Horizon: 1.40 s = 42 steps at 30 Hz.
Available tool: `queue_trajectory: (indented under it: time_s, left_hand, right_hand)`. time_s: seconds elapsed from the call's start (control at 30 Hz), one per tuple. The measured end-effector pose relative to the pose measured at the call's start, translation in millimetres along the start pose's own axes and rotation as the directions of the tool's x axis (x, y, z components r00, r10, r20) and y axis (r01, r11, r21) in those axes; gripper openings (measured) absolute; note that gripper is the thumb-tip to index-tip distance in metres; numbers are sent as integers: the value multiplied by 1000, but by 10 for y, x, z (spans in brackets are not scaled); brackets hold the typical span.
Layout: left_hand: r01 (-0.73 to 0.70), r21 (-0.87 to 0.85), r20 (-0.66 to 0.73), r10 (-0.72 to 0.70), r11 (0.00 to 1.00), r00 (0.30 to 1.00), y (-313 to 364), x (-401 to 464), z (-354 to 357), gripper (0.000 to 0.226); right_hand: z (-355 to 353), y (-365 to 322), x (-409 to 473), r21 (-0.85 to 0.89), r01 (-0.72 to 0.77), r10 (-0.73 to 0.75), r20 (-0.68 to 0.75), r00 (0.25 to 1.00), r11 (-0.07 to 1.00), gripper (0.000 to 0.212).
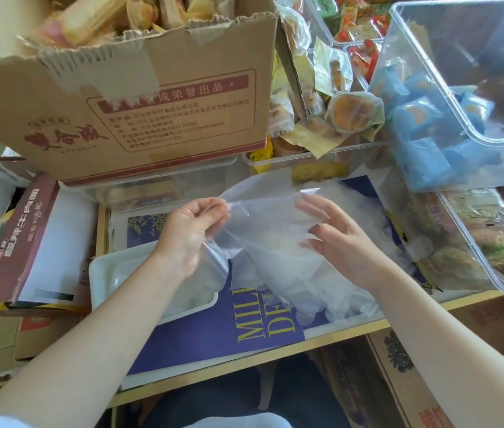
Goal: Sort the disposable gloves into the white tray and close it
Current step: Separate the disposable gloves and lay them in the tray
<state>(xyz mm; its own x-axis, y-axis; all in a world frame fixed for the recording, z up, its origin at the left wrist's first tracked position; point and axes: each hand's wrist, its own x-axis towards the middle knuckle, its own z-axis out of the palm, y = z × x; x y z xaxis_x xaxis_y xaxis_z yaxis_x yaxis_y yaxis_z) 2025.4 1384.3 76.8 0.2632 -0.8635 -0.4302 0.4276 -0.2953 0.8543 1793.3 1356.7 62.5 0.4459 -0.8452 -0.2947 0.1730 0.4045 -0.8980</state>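
The person's bare forearms reached in from the bottom edge over a purple printed sheet [201, 332]. The white tray [99, 273] lay just below the left hand [187, 233], holding clear gloves. That hand pinched the corner of a clear disposable glove [263, 208] between curled fingers. The right hand [341, 239], fingers straight and spread, touched the glove's other side.

The surface [346, 330] is hemmed in: a carton [139, 97] at 11 o'clock, clear bins [476, 143] at 2 o'clock, a box [15, 242] at 9 o'clock. The tray [97, 282] is overhung by gloves [284, 242]. Room is left at 6 o'clock.
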Motion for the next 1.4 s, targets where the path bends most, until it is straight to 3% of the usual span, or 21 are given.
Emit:
queue_trajectory:
  time_s: [0.07, 0.17, 0.27, 0.37, 0.57, 0.63, 0.7, 0.73, 0.8, 0.87, 0.97, 1.07, 1.13, 1.2, 1.27, 1.4]
  left_hand:
    - [41, -7, -8, -41, 999, 999, -5, 7, 8, 19]
    - [79, 12, 5, -79, 997, 997, -10, -3, 6, 19]
    - [81, 68, 26, -83, 994, 996, -6, -22, -15, 19]
    - [37, 157, 23, -41, 987, 999, 12, -32, -75, 18]
    - [-19, 309, -65, 41, 951, 997, 50, 58, -279, 19]
    - [-47, 386, -107, 95, 921, 990, 41, 112, -291, 21]
    - [-79, 449, -134, 154, 890, 979, 27, 164, -258, 22]
    - [-89, 459, -143, 172, 884, 975, 21, 190, -226, 22]
    - [-94, 451, -158, 183, 888, 970, -2, 227, -140, 22]
    - [-94, 429, -167, 181, 899, 969, -20, 253, -23, 22]
    - [-104, 413, -128, 171, 905, 977, -29, 271, 193, 25]
    - [-102, 370, 9, 106, 923, 994, -37, 222, 426, 27]
    - [-101, 336, 164, 47, 936, 985, -53, 133, 583, 29]
    - [-66, 275, 343, -33, 959, 939, -53, 25, 711, 30]
    - [5, 201, 486, -105, 979, 868, -44, -66, 785, 31]
    - [83, 114, 564, -133, 990, 815, -61, -147, 820, 35]
  right_hand:
    - [30, -45, 21, -100, 16, -26, -101, 995, 995, 45]
    - [61, -84, 121, -278, -75, -26, -341, 940, 958, 8]
    - [81, -93, 203, -328, -147, -24, -466, 885, 933, 12]
    - [73, -165, 241, -288, -121, -46, -511, 859, 950, 10]
    - [-93, -300, 299, -445, -48, -258, -600, 757, 894, 17]
    - [-163, -355, 262, -688, -31, -434, -491, 755, 725, 20]
    - [-195, -378, 215, -914, 35, -562, -218, 798, 404, 15]
    - [-184, -389, 201, -958, 69, -562, -104, 820, 277, 13]
    - [-156, -437, 186, -981, 105, -512, 6, 859, 165, 19]
    - [-123, -540, 160, -966, 134, -405, 35, 914, 219, 16]
    - [-80, -725, 52, -899, 175, -158, 120, 980, 401, 15]
    - [-7, -875, -50, -807, 204, -30, 226, 974, 554, 21]
    - [-11, -920, -38, -746, 220, -36, 255, 966, 628, 20]
    - [-34, -908, 9, -751, 286, -140, 254, 957, 595, 16]
    - [-74, -861, 69, -822, 377, -287, 273, 918, 427, 8]
    - [-152, -847, 142, -891, 364, -316, 275, 908, 270, 12]
